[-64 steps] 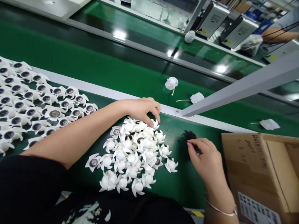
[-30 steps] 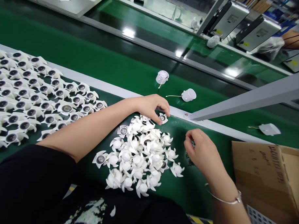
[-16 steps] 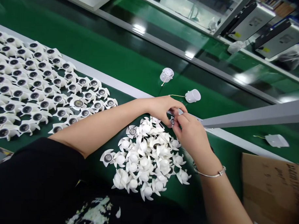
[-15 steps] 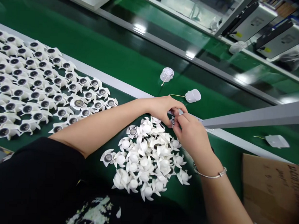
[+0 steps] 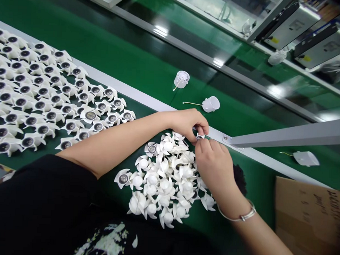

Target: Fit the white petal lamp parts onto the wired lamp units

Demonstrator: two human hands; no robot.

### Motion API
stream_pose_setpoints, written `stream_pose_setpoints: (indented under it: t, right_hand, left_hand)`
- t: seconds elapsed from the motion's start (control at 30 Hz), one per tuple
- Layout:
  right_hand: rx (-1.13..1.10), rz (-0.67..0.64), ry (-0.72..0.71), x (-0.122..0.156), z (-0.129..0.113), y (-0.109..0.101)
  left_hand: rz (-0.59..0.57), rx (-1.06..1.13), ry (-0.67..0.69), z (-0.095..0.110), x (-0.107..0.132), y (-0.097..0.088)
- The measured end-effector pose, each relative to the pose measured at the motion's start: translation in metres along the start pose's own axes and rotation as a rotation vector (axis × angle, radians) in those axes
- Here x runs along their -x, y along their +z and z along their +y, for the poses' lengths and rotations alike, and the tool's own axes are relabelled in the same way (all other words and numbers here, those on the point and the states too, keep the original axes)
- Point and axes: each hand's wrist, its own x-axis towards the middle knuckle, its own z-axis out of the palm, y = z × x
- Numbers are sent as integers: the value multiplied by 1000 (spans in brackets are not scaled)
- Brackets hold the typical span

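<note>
The person's left hand (image 5: 188, 124) is reaching in from the left and the right hand (image 5: 214, 168) from the lower right, and they are meeting over the far edge of a heap of white plastic fan blades (image 5: 168, 183). The curled left fingers (image 5: 200, 125) and the nearly closed right fingers (image 5: 206, 144) are pinching a small white piece (image 5: 199, 137) with a dark centre, though the fingers hide most of it and the firmer grip is hard to judge. The heap is lying loose on a green tabletop (image 5: 256, 208), just below a grey metal strip (image 5: 148, 100). To its left, more fan blades with dark round centres (image 5: 39, 97) are sitting in close, neat rows. A dark fuzzy bunch (image 5: 240, 178) is lying just beside the right hand, and a silver bangle (image 5: 241, 217) is circling that wrist. Beyond the strip, two white cups trailing thin wires (image 5: 211, 104) are resting on green, while a cardboard box (image 5: 308, 221) is standing at the lower right.
</note>
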Motion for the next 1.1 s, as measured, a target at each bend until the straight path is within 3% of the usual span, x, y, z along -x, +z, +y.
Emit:
stream_pose_setpoints:
  t: [0.13,0.23,0.3,0.37,0.43,0.53,0.6,0.7,0.8,0.97,1.1]
  right_hand:
    - [-105,-45,54,5,20,-12]
    - [-284,35,290,-15,58,-7]
    - [-406,106,412,-42,79,8]
    - [-526,80,382,-73,89,29]
    - [-611,-65,236,-100,91,49]
    - [-585,-204,93,-117,88,60]
    - [-520,-180,151,-111,88,52]
    - [-484,-40,364,-79,91,27]
    - [-662,145,591,-35,84,8]
    - [-1095,260,553,17,44,11]
    - [-1062,321,557,22,23,18]
  left_hand:
    - [1,8,2,-1,0,1]
    - [-12,18,-2,-2,0,0]
    - [-17,16,-6,-3,0,0]
    - [-20,12,-11,-4,0,0]
    - [-25,25,-10,-6,1,0]
    - [-39,63,11,-7,1,0]
    - [-45,74,34,-7,2,0]
    - [-22,60,46,-5,3,1]
    - [55,41,19,-3,2,3]
    - [250,159,-53,-3,-3,6]
    - [281,328,-69,-3,-4,2]
